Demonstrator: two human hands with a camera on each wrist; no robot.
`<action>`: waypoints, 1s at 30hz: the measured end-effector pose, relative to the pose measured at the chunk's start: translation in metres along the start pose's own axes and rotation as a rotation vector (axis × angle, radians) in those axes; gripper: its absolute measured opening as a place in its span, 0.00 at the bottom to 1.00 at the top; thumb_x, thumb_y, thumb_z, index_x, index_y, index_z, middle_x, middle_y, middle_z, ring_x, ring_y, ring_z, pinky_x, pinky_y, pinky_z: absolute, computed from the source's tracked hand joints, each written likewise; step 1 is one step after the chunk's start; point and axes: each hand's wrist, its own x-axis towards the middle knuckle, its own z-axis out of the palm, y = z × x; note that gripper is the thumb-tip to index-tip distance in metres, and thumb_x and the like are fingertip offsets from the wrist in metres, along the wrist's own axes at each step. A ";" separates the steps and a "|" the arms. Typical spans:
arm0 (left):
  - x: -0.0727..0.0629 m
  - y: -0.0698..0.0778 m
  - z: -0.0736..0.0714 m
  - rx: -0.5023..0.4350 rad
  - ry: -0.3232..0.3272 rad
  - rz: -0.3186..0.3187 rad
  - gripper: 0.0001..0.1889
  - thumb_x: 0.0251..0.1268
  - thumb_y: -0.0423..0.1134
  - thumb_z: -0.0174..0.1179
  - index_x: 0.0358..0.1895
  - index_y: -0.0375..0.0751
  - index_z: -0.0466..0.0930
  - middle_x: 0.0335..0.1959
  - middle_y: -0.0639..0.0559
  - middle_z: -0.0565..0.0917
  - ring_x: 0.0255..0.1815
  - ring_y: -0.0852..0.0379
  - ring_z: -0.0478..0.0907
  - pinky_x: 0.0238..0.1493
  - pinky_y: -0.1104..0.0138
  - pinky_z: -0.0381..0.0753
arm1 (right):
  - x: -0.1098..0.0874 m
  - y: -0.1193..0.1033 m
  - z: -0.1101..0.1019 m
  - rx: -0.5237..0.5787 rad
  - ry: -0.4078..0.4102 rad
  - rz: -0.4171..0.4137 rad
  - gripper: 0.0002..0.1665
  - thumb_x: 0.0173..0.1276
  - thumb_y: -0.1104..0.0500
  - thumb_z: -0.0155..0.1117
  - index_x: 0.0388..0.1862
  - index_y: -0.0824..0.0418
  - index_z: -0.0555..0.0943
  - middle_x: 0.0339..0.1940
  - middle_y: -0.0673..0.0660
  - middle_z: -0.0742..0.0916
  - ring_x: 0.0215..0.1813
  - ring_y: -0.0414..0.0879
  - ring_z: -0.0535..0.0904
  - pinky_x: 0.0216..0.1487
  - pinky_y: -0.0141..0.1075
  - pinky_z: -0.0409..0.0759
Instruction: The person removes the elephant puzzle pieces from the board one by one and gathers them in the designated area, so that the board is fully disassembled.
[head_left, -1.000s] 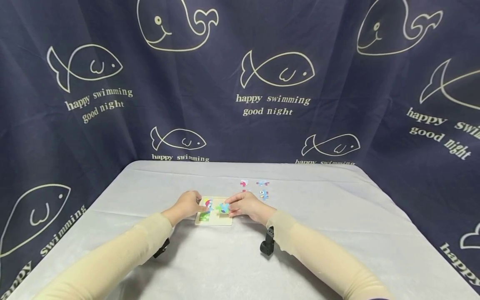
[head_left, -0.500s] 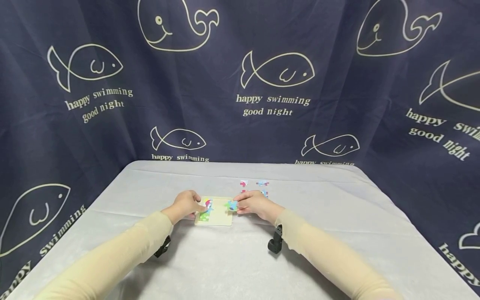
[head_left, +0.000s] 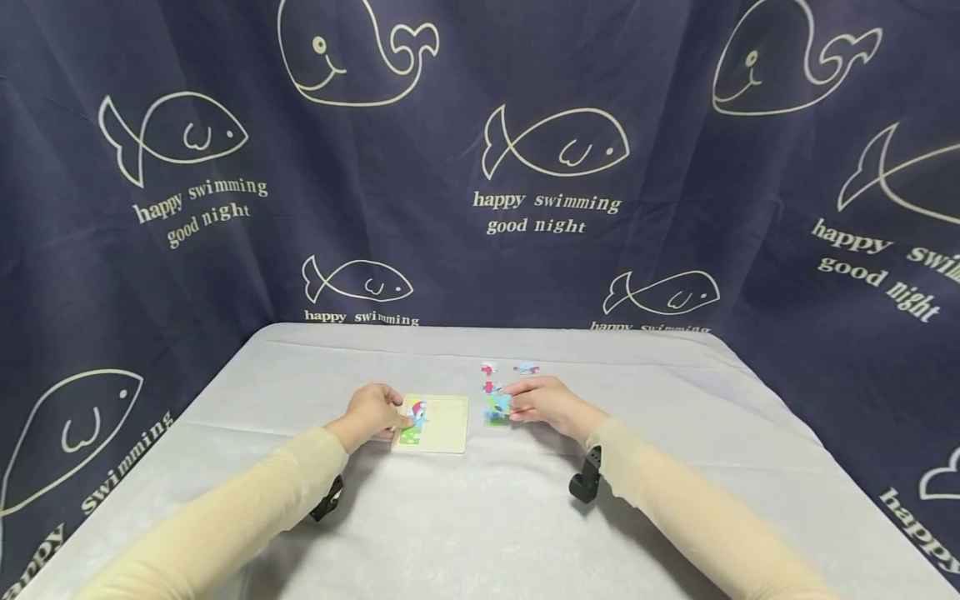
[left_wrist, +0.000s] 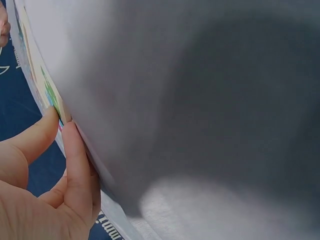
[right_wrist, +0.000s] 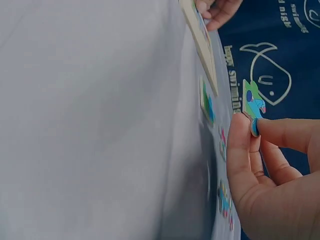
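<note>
Your right hand [head_left: 551, 407] has moved away to the right: half a second ago it was at the right edge of the pale tray [head_left: 447, 423], and now it is beyond that edge, over the tabletop [head_left: 480, 517]. Your left hand [head_left: 373, 408] keeps almost the same place.

With the right hand you grip one green-and-blue puzzle piece [right_wrist: 253, 102] between thumb and finger; the right wrist view shows it raised, with its printed part sticking out from the fingertips. I cannot tell a clear long axis in it. With the left hand you pinch the left edge of the tray, the thumb on top, close to the filled strip [head_left: 413, 435].

What matters most in space is this: from your right hand, the tray lies to the left, and its bare part is on the side facing this hand. Between them a second piece [right_wrist: 206, 104] lies on the tabletop, near the tray but apart from it. Your right hand is also the nearer one to the pink-and-white piece [head_left: 489, 367], the red piece [head_left: 490, 387] and the blue-and-pink piece [head_left: 526, 367], which lie farther from you.
</note>
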 end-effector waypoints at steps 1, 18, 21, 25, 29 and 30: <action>-0.001 0.000 0.000 0.003 0.001 0.004 0.20 0.47 0.31 0.74 0.45 0.32 0.79 0.37 0.45 0.78 0.28 0.58 0.76 0.23 0.72 0.83 | -0.001 0.000 -0.003 -0.007 0.008 0.004 0.22 0.67 0.72 0.57 0.59 0.77 0.74 0.37 0.57 0.83 0.36 0.43 0.81 0.52 0.39 0.85; 0.004 -0.002 0.001 0.004 0.001 0.004 0.21 0.47 0.30 0.74 0.46 0.32 0.79 0.34 0.45 0.76 0.29 0.57 0.77 0.22 0.73 0.82 | -0.007 0.012 -0.033 -0.106 0.055 0.064 0.19 0.63 0.73 0.60 0.54 0.76 0.78 0.32 0.55 0.87 0.30 0.41 0.85 0.38 0.33 0.87; 0.005 -0.002 0.001 -0.003 0.003 -0.006 0.21 0.46 0.30 0.74 0.46 0.32 0.78 0.33 0.46 0.75 0.28 0.57 0.77 0.22 0.73 0.83 | -0.008 0.013 -0.034 -0.148 0.065 0.060 0.19 0.62 0.73 0.61 0.54 0.76 0.78 0.28 0.55 0.88 0.29 0.41 0.85 0.36 0.33 0.87; 0.005 -0.002 0.001 0.001 0.004 -0.008 0.22 0.46 0.31 0.75 0.46 0.33 0.78 0.32 0.47 0.74 0.27 0.57 0.76 0.22 0.73 0.83 | -0.008 0.014 -0.035 -0.185 0.086 0.064 0.18 0.61 0.73 0.63 0.51 0.75 0.80 0.26 0.54 0.87 0.27 0.41 0.84 0.34 0.32 0.87; 0.004 -0.003 0.002 0.007 0.004 0.010 0.21 0.47 0.31 0.74 0.46 0.33 0.78 0.33 0.46 0.75 0.29 0.57 0.76 0.23 0.72 0.83 | -0.009 0.015 -0.034 -0.221 0.091 0.056 0.16 0.60 0.73 0.64 0.48 0.75 0.81 0.25 0.54 0.87 0.26 0.41 0.82 0.31 0.31 0.85; 0.005 -0.004 0.002 0.006 0.004 0.011 0.21 0.47 0.31 0.74 0.46 0.33 0.78 0.34 0.47 0.75 0.30 0.57 0.76 0.23 0.72 0.83 | -0.010 0.015 -0.034 -0.230 0.094 0.053 0.15 0.60 0.73 0.64 0.47 0.75 0.81 0.25 0.54 0.87 0.25 0.41 0.82 0.31 0.31 0.85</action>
